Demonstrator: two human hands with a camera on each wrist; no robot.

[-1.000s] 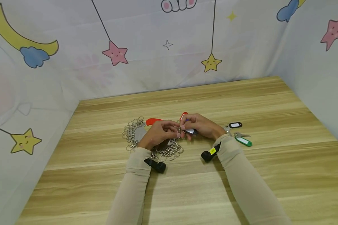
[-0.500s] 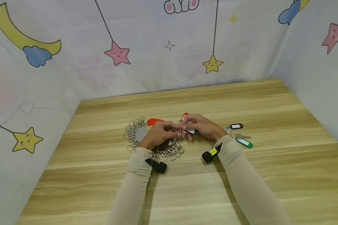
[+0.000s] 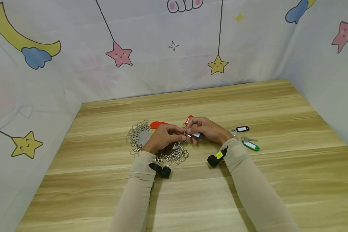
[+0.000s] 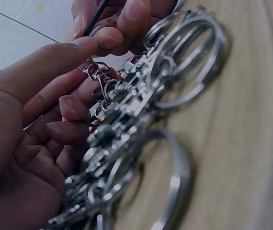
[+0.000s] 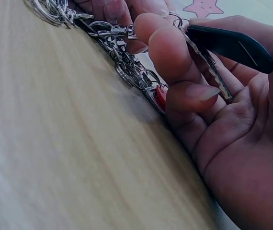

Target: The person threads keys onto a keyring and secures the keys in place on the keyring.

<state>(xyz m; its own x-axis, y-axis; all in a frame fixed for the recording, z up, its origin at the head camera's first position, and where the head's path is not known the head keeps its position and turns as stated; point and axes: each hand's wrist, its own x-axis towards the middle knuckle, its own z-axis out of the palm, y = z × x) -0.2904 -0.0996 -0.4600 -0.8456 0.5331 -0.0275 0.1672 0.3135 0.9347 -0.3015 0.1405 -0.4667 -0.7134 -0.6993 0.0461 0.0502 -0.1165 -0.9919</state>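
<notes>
Left hand (image 3: 163,138): fingers bent, pinching a clasp (image 4: 98,74) at thumb and fingertips. Right hand (image 3: 207,129): thumb and fingers closed on a tag (image 5: 232,47), black, at its ring end; a small ring (image 5: 177,20) shows at the fingertips, a key (image 5: 216,76) hanging beside the tag, over the palm. Hands nearly meeting, fingertips to fingertips; tag, ring and clasp all in that narrow gap or just at it. Whether the ring is through the clasp: cannot tell, fingers cover the join.

Under and around the left hand: grey disc (image 3: 144,137), fringed with metal loops (image 3: 174,158), partly hidden by that hand. Its red handle (image 3: 159,125) lies just beyond the left hand. Just past the right fingertips, a red tag (image 3: 189,118), partly covered; a bit of blue beside it, mostly hidden.

To the right of the right hand, lying on the table (image 3: 185,199): second black tag (image 3: 242,129), green tag (image 3: 250,145) nearer the person, keys (image 3: 250,140) close by both.
</notes>
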